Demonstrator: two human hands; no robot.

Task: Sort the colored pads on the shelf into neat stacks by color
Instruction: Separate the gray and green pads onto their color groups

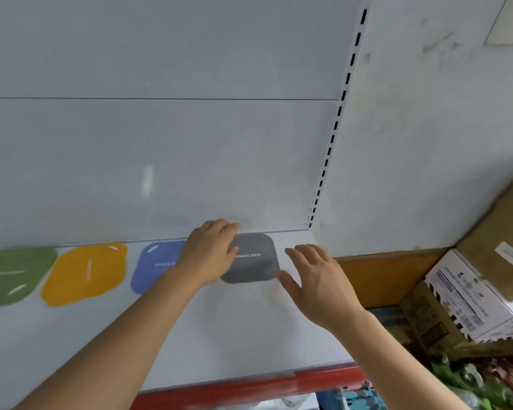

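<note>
Now we see four pads in a row on the shelf (249,335): green pad (12,273), yellow pad (83,273), blue pad (157,264), grey pad (255,257). Our left hand (211,253) rests flat on the grey pad's edge; our right hand (314,279) hovers open beside it. We think squaring that pile comes next.

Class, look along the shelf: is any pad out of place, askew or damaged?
Nothing stands out. The green pad, yellow pad, blue pad and grey pad lie flat in a row, one per color. The left hand partly covers the blue and grey pads.
</note>
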